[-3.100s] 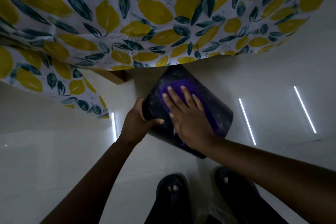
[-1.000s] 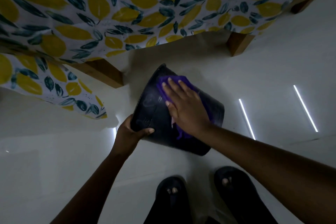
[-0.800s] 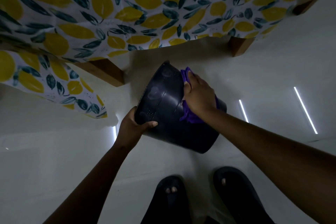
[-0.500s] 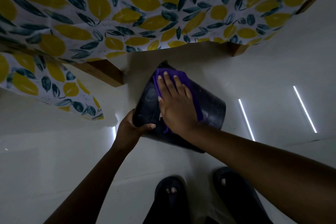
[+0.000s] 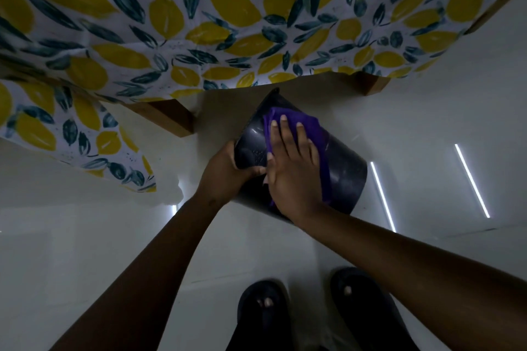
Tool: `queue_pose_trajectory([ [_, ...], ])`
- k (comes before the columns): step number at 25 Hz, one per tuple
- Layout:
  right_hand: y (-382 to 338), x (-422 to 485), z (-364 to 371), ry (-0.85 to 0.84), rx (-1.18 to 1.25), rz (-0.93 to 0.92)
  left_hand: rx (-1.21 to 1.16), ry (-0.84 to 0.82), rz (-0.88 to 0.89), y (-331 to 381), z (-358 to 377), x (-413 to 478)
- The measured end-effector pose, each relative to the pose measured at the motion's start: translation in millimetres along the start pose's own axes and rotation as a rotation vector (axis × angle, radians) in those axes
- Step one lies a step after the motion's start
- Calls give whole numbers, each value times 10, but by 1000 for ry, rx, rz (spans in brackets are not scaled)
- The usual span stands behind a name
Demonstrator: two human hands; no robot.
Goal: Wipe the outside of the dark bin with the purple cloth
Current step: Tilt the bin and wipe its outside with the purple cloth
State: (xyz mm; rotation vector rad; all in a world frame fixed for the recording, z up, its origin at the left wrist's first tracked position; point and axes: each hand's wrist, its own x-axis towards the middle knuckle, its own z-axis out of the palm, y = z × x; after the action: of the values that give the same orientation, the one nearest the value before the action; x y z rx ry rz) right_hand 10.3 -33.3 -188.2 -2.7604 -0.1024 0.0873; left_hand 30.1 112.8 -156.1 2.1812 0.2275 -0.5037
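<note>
The dark bin (image 5: 346,177) is held tilted above the white floor, its outer wall facing up toward me. My left hand (image 5: 225,172) grips its left edge with the thumb over the wall. My right hand (image 5: 293,171) lies flat, fingers spread, pressing the purple cloth (image 5: 312,125) against the upper side of the bin. The cloth spreads out from under my fingers and down the right of my palm. The bin's opening is hidden from view.
A table with a lemon-print cloth (image 5: 228,23) hangs over the top of the view, its wooden legs (image 5: 171,120) just left of and behind the bin. My two dark sandals (image 5: 265,310) stand on the glossy white floor (image 5: 85,236) below.
My right hand has rubbed the cloth back and forth over the bin wall, and it now sits slightly lower and closer to my left hand. The bin has stayed tilted in my grip.
</note>
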Motion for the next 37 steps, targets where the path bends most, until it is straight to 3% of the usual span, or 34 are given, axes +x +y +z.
queue_pose_trajectory([
  [3,254,138,-37,-9,6,-47,-72,-57,19,32,-42,-6],
  [6,619,199,-64,-2,79,127,-64,-44,-13,-26,-33,-115],
  [8,598,101,-43,8,50,124,-16,3,35,-10,5,-78],
  [14,266,-349,107,-48,-237,-304,29,-23,-7,117,52,100],
  [17,352,-386,122,-89,-274,-412,-40,-64,-16,144,20,123],
  [19,463,-242,27,-68,-155,-302,-121,-70,-13,121,-15,159],
  [22,605,70,-104,-44,56,23,-134,-40,-9,110,-26,207],
  [24,589,9,-73,-52,31,-12,-21,-47,-10,184,-16,278],
  [28,563,-344,-22,-108,-39,-269,96,-28,48,404,-58,390],
  [33,884,120,-83,-56,205,-39,161,-52,32,69,-139,33],
  [37,796,105,-7,-74,129,-75,123,-19,23,-24,-67,69],
])
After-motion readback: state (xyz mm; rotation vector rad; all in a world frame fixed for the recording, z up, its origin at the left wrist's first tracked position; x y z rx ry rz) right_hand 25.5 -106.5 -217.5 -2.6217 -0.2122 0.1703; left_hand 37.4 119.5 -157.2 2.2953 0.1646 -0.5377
